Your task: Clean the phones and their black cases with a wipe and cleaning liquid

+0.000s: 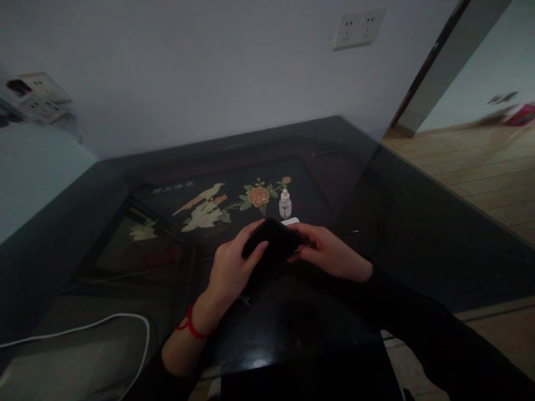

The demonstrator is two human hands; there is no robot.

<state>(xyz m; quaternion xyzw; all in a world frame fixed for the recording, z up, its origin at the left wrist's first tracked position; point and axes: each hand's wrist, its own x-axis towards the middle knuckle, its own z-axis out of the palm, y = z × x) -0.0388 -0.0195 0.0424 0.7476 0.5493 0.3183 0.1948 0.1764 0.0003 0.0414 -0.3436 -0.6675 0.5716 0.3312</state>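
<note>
Black case [273,242] held over desk [418,223] middle, just short of small bottle [285,204]. Left hand [229,267] wrapped round its left end, fingers on top; right hand [330,253] pinching right end. I judge it light, flat, fairly stiff, maybe slick. I'd grip both ends, thumbs beneath. Material unclear in dim light.

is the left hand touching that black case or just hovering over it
Touching. The head view shows the left hand with fingers wrapped over the black case, no gap; the right hand holds its other end.
</note>
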